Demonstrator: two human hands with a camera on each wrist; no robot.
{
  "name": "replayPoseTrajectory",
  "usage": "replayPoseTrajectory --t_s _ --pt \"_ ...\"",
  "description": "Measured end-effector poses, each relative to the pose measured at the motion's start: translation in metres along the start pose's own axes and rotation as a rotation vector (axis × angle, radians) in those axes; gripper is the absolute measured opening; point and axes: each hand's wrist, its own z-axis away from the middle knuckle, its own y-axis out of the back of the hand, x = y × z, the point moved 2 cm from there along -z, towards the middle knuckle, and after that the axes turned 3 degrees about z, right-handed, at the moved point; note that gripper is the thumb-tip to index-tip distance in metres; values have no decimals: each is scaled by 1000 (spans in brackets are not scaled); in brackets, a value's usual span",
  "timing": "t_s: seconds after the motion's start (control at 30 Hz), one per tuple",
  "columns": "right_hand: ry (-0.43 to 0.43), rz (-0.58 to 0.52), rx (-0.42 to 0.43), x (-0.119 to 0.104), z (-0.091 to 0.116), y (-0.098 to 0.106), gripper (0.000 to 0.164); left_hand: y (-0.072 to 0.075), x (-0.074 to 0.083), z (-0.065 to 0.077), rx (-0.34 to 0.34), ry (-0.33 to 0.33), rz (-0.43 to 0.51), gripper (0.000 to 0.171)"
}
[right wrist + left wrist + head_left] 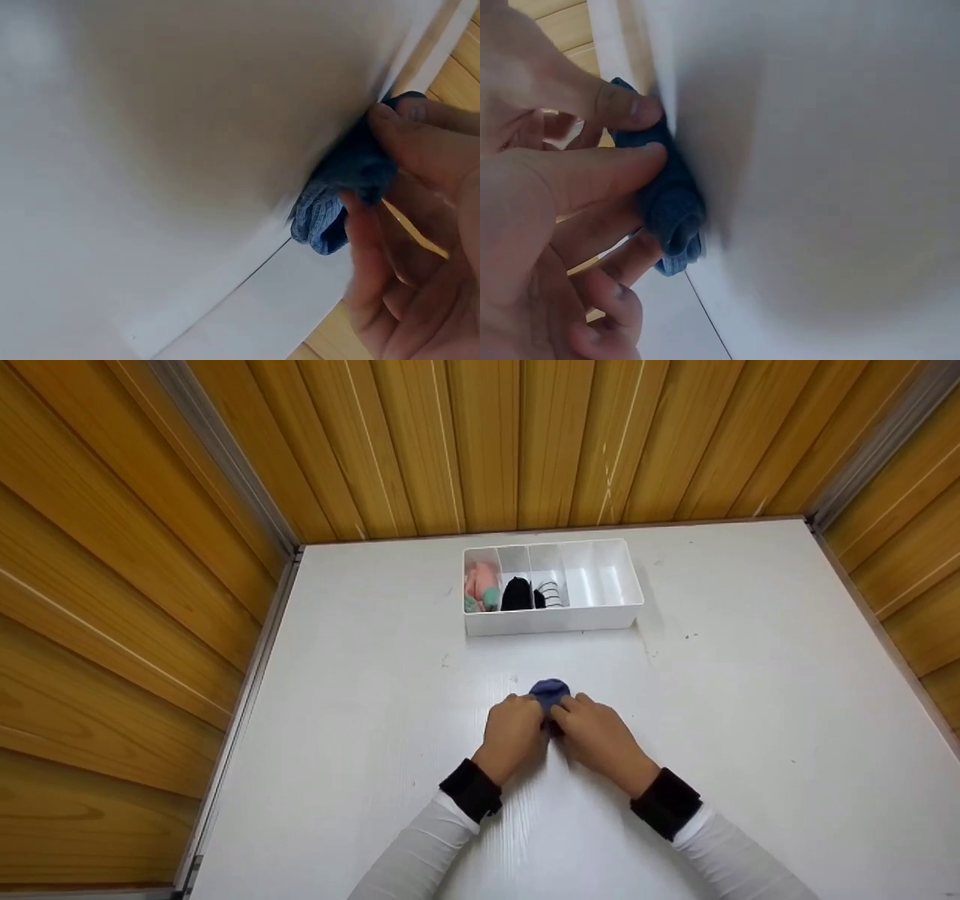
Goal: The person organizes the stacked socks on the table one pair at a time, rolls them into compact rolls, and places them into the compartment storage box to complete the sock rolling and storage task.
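A blue sock (550, 692), rolled into a bundle, is held low over the white table between both hands. My left hand (515, 735) pinches its left side with thumb and fingers. On the other side my right hand (598, 739) grips it the same way. In the left wrist view, the rolled end of the sock (673, 214) shows an open fold below the thumbs. Ribbed knit shows on the sock (322, 214) in the right wrist view. The fingers cover much of its middle.
Beyond the hands stands a white divided box (551, 621) on the white table (360, 697). Its left compartments hold a pink and green bundle (486, 579), a black bundle (516, 595) and a striped one (551, 593). Wood-panelled walls (487, 450) border the table.
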Motion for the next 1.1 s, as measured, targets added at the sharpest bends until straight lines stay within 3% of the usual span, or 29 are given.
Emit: replayPoseTrajectory --t_s 0.1,0.23,0.43,0.6,0.73,0.93,1.03,1.1 --pt "-3 37 19 -2 2 0 9 1 0 -5 -41 11 26 14" --pt "9 35 17 -2 2 -5 7 1 -1 -5 -44 16 2 17" --pt "4 -96 -51 8 -1 -5 5 2 5 2 70 -55 -67 1" --pt "-74 -250 -124 18 -8 -2 10 2 6 -1 119 -48 -73 9" --pt "-94 -172 -77 15 -9 0 16 4 5 -7 88 -6 -49 13" --pt "-79 -1 16 4 -7 1 16 7 1 -16 -32 46 39 13" --pt "-74 -10 -13 6 -9 1 8 8 1 -19 -55 60 53 12" --pt "-83 -67 -42 11 -12 1 8 7 3 -18 -33 32 23 12"
